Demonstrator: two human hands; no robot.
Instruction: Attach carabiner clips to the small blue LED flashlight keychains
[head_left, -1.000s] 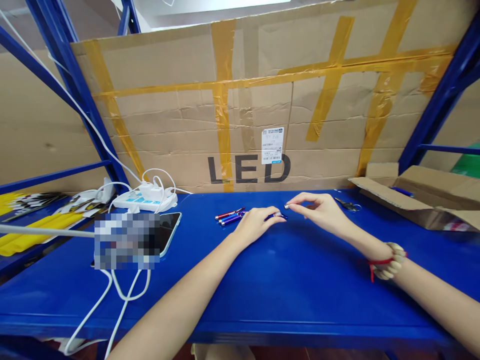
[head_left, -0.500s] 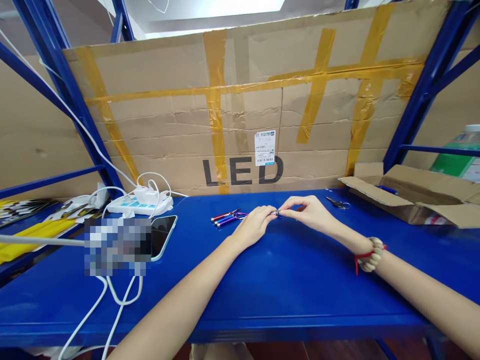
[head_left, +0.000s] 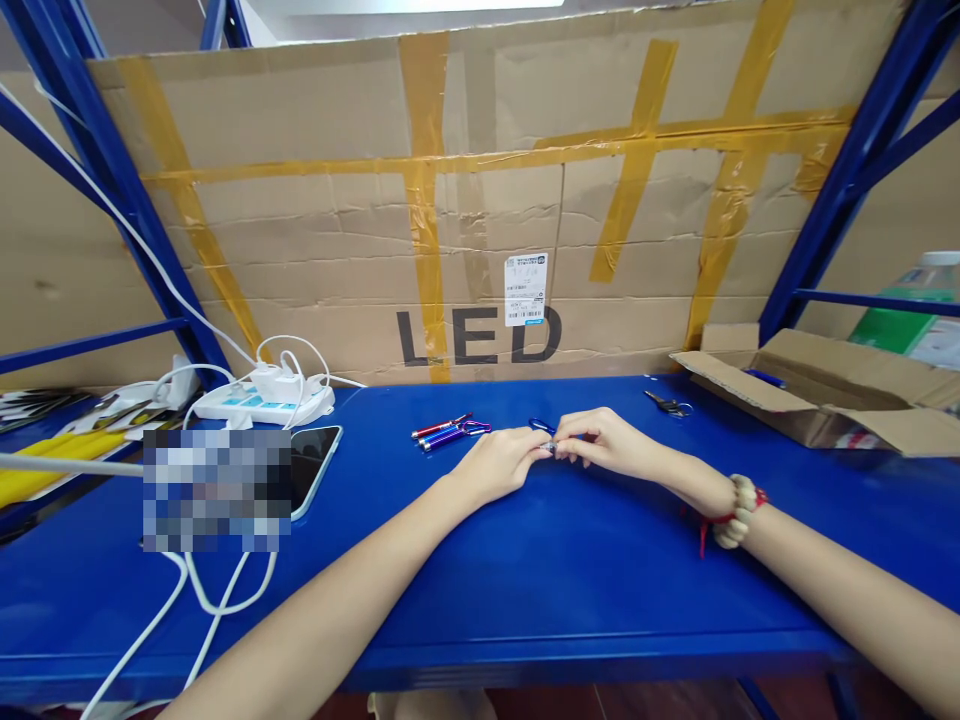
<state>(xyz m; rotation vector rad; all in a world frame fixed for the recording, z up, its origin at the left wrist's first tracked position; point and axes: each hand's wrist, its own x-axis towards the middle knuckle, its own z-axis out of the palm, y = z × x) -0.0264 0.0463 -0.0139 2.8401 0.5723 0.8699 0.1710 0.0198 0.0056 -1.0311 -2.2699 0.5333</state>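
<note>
Fingertips [head_left: 537,455] of the left hand [head_left: 495,463] pinch a small shiny piece [head_left: 549,446], low over the blue desk [head_left: 570,580]. I cannot tell if the piece touches the desk. The right hand [head_left: 604,440] has its thumb and finger at the other end, so each grip looks squeezed tight on the same little thing. Fingers hide most of it, and I cannot tell its whole shape.

It looks like metal, so my guess is that it is hard and does not bend. It is tiny, so it should feel very light. Smooth, shiny things can be slippery, and if this one is round it could roll off when dropped. A soft squeeze should not hurt it, but I cannot see if it has a weak spot. The best place to hold it is by its sides, near the middle, with the end left free for the other hand.

A dark blue loop [head_left: 541,425] sits just behind the fingers, and I cannot tell if it is joined to the piece. Past the left hand lie a red stick [head_left: 442,427], a blue stick [head_left: 442,434] and a purple stick [head_left: 443,440], side by side, thin and smooth.
</note>
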